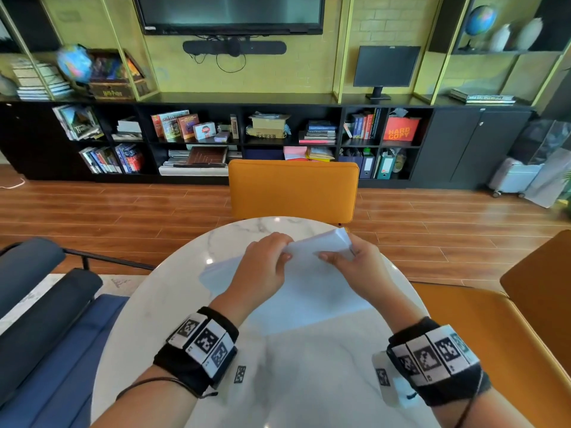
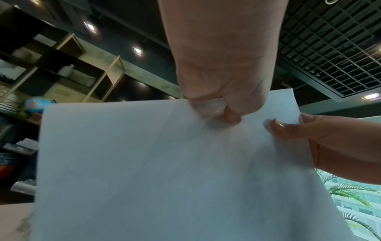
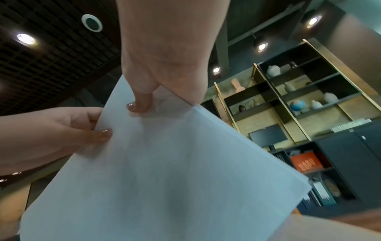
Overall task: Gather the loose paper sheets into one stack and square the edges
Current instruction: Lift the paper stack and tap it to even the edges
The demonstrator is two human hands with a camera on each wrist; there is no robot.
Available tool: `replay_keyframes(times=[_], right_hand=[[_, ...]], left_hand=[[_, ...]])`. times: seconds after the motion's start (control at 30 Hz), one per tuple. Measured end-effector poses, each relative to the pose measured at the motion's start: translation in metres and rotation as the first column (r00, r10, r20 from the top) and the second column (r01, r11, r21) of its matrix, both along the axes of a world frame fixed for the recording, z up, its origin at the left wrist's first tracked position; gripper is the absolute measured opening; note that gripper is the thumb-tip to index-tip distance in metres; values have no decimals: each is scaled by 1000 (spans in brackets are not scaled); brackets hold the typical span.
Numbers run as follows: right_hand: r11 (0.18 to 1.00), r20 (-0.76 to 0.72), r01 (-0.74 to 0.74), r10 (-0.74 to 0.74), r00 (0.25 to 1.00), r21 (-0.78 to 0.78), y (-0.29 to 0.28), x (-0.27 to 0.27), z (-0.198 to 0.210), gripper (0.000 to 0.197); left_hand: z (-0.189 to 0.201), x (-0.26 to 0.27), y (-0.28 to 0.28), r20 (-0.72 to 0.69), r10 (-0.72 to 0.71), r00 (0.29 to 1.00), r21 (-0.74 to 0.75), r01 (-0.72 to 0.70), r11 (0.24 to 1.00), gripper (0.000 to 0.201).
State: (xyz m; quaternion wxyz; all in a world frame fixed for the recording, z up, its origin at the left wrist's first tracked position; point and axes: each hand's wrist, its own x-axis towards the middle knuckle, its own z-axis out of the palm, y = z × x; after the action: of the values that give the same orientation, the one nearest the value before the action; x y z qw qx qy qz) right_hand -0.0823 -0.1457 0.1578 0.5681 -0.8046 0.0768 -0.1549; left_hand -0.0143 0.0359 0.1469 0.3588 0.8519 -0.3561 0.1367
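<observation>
A thin stack of white paper sheets stands tilted on the round marble table, its lower edge on the tabletop and its top edge raised. My left hand pinches the top edge left of the middle. My right hand pinches the top right corner, thumb on the near face. In the left wrist view the paper sheets fill the frame below my left hand, with my right hand at the right edge. The right wrist view shows the paper sheets pinched by my right hand, my left hand beside it.
An orange chair stands at the table's far side, another orange chair at the right, and a dark blue chair at the left. Black bookshelves line the far wall. A small marker tag sits on the near tabletop.
</observation>
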Motion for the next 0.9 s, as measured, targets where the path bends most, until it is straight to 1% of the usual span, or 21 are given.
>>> replay_keyframes(times=[0.07,0.13,0.2,0.27,0.3,0.33,0.37,0.4,0.43,0.5,0.53,0.57,0.6,0.63,0.7,0.73,0.77,0.83,0.87,0.9], right_hand=[[997,-10,5,-4,1000,71,-3,-4,-7,20],[987,-25,22,-18,1000,161,-8,-10,-13,13],[970,-51,56,-46,998,238,-17,-17,-20,13],[947,-76,71,-50,996,314,-25,-22,-27,14],[934,-84,73,-46,995,350,-28,-25,-29,14],[922,-88,73,-43,995,381,-29,-26,-33,14],[914,-85,70,-39,996,400,-30,-27,-36,14],[910,-80,65,-36,996,409,-30,-27,-39,15],[909,-74,59,-31,997,412,-28,-27,-42,18],[907,-64,45,-21,998,418,-25,-25,-49,32],[906,-63,46,-21,998,421,-25,-25,-53,34],[905,-65,52,-28,998,423,-25,-25,-58,30],[905,-73,57,-29,997,422,-26,-26,-65,26],[908,-87,58,-24,996,415,-28,-27,-73,29],[921,-128,70,-22,992,384,-26,-31,-93,44],[920,-146,93,-39,988,380,-22,-33,-103,49],[915,-163,132,-75,984,381,-17,-34,-113,47],[902,-193,229,-167,967,367,-6,-34,-126,28],[898,-208,267,-204,957,349,-2,-33,-126,18],[897,-216,288,-224,950,335,0,-33,-124,12]], left_hand=[[-3,-1,9,-11,18,1000,-12,-19,1000,17],[-10,3,26,-50,78,996,-25,-79,997,24],[-17,7,50,-156,184,970,-39,-192,981,31],[-25,11,73,-308,280,909,-74,-316,946,39],[-28,10,80,-388,291,874,-100,-354,930,43],[-32,11,85,-473,272,838,-132,-373,918,47],[-35,10,86,-556,221,802,-185,-378,907,48],[-38,8,86,-620,158,768,-241,-378,894,45],[-40,5,83,-647,113,754,-285,-377,881,40],[-42,-2,76,-635,112,764,-342,-408,846,29],[-44,-6,73,-626,135,768,-363,-441,821,26],[-48,-9,70,-622,153,768,-376,-465,801,25],[-55,-11,69,-627,167,761,-372,-481,794,27],[-62,-15,68,-638,171,750,-359,-487,796,30],[-81,-21,66,-690,180,702,-306,-507,806,41],[-91,-24,65,-713,187,676,-283,-521,806,44],[-97,-26,64,-722,193,664,-273,-530,803,43],[-104,-28,60,-723,210,659,-269,-548,792,42],[-104,-28,58,-722,217,657,-272,-558,784,42],[-102,-28,57,-713,228,664,-281,-567,774,43]])
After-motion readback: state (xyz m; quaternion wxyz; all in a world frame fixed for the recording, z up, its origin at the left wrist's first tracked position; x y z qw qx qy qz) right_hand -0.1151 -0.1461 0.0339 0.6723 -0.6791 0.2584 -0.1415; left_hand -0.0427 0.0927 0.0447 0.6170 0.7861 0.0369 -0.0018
